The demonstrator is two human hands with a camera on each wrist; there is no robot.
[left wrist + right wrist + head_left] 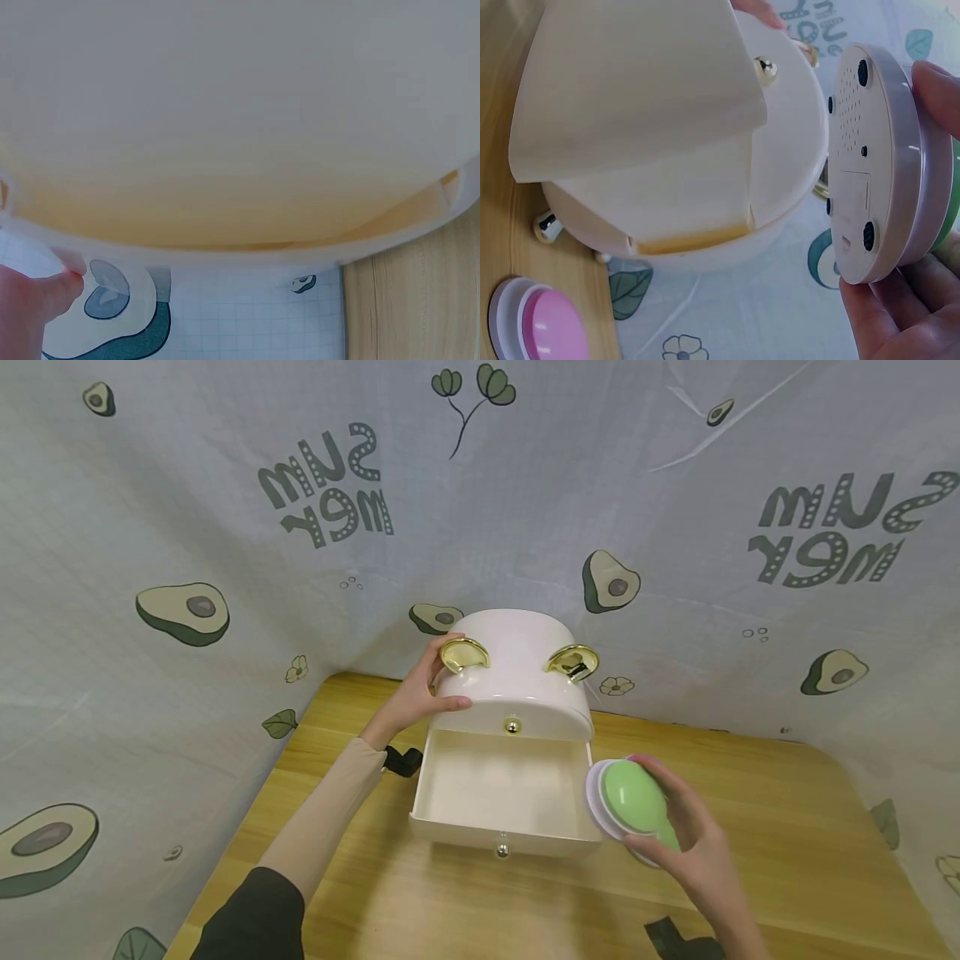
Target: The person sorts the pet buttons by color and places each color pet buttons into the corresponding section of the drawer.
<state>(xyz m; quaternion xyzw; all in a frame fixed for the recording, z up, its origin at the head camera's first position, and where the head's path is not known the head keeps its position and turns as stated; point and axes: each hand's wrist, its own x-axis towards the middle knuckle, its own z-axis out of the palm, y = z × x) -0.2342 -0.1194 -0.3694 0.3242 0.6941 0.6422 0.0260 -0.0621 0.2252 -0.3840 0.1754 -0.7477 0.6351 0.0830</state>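
Note:
My left hand [423, 689] grips the left side of a white drawer box [517, 639], its thumb at the front edge and fingers beside a gold ear [465, 654]. The box's lower drawer [502, 781] is pulled out, with its bare cream floor showing. In the left wrist view, a fingertip [56, 296] shows below the large pale surface. My right hand [697, 843] holds a round green push button [634, 796] right of the drawer. Its pale base [862, 180], with speaker holes and black feet, faces the right wrist camera.
A pink push button [555, 326] stands on the wooden table [787, 843]. Avocado-print cloth [480, 527] hangs close behind the box and along the table's sides. Gold knobs [512, 725] stick out from the drawer fronts. Black pieces [405, 762] show near both wrists.

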